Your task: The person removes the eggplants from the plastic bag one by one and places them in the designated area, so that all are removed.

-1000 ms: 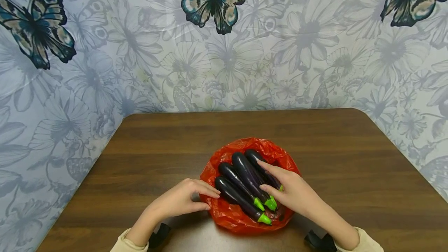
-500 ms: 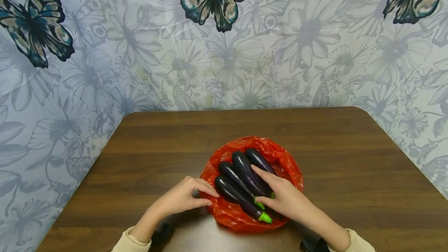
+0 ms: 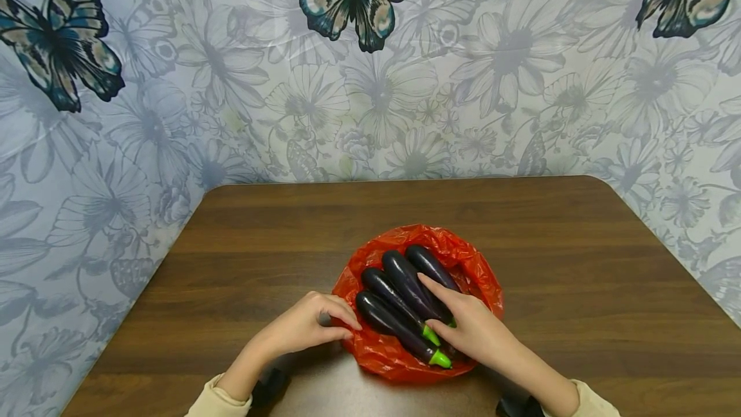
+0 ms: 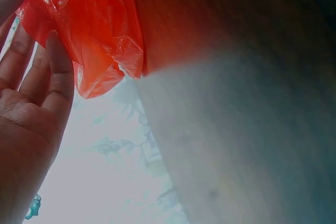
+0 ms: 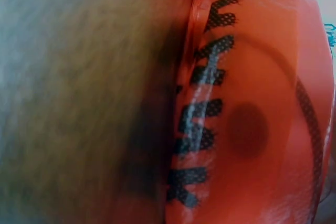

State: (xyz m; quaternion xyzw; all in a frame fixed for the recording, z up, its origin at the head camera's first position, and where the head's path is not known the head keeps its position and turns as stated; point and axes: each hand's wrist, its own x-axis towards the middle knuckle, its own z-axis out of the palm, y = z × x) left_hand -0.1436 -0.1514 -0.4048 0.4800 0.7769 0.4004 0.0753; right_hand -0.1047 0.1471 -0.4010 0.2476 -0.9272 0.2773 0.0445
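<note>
Red plastic bag (image 3: 399, 370) on the wood-grain table (image 3: 266, 230), four eggplants (image 3: 399, 304) lying side by side in it. Left hand (image 3: 307, 324): thumb and fingertips pinch the bag's left rim. Right hand (image 3: 473, 324): over the stem ends, index and thumb spread across the second-farthest eggplant; can't tell if it's gripping. Its other fingers and the farthest eggplant's stem are hidden. Right wrist view: bag side, black print (image 5: 197, 129) cut off.
</note>
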